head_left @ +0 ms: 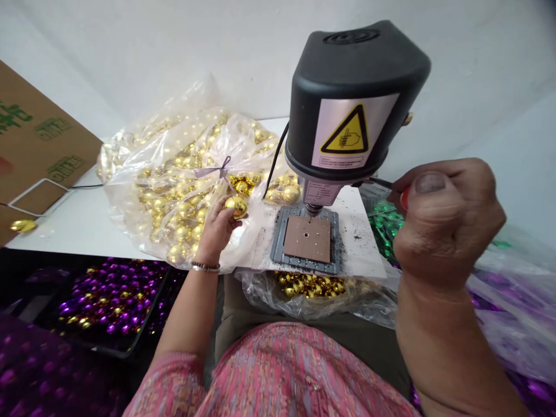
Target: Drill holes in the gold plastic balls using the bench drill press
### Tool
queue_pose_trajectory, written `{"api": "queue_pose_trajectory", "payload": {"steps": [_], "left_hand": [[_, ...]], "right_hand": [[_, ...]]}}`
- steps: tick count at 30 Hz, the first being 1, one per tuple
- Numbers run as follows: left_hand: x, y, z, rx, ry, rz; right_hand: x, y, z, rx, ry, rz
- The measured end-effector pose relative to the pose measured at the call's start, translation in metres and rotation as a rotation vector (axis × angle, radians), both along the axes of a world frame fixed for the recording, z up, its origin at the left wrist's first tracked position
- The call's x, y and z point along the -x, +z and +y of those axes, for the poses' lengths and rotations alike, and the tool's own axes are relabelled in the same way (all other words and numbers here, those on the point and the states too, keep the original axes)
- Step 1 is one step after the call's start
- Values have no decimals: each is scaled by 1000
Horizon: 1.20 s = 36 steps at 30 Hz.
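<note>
White rectangular desk (89, 231), set against a plain pale wall (165, 46). Dark flecks (357, 236) litter it around the black drill press (360, 98), whose grey metal base (278, 240) carries a flat brown square plate (299, 246) with a small hole. Big clear plastic bag (124, 211) of gold balls fills the middle of the desk, purple tie (225, 166) on it. Brown cardboard box (52, 133) with green print at far left, loose gold ball (23, 226) beside it.

Left hand (217, 229) – fingers clamped on a shiny gold round ball (236, 207), held in front of the bag, left of the plate. Right hand (447, 223) – fingers closed round a red knob (405, 198) on the press's lever.

Below desk level: black plastic crate (125, 352) of purple and gold balls at left, more gold balls (310, 285) in clear plastic under the front edge. Shiny green items (386, 223) at right.
</note>
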State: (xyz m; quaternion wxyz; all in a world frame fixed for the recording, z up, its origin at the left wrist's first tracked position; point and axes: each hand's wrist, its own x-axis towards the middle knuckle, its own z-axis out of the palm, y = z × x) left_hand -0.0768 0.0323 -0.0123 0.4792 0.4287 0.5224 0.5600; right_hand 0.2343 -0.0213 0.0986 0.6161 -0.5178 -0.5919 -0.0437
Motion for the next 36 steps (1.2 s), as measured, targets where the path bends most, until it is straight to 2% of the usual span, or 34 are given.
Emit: {"api": "queue_pose_trajectory", "payload": {"steps": [3,6,8,14,19,24,28,32,36], "left_hand": [[-15,5,-29,73,-168,-293],[-36,1,-44,125,-245,-373],[-51,-4,-47,135,-255,-284],[-80,-22,-41,67,-335,287],[-90,-21,-36,10,-364,591],[-99,-8,-29,4,-426,684],[-104,-6,-21,52,-409,673],[-108,-4,-16,59,-403,725],[-114,6,-12,58,-439,847]], "right_hand": [[2,-1,0,-13,20,28],[4,-1,0,-18,45,50],[4,-1,0,-20,72,55],[3,-1,-2,-29,130,41],[4,11,3,-65,113,17],[4,35,24,-43,121,77],[0,50,51,26,129,111],[-2,59,72,113,116,171],[-1,63,77,167,107,175]]}}
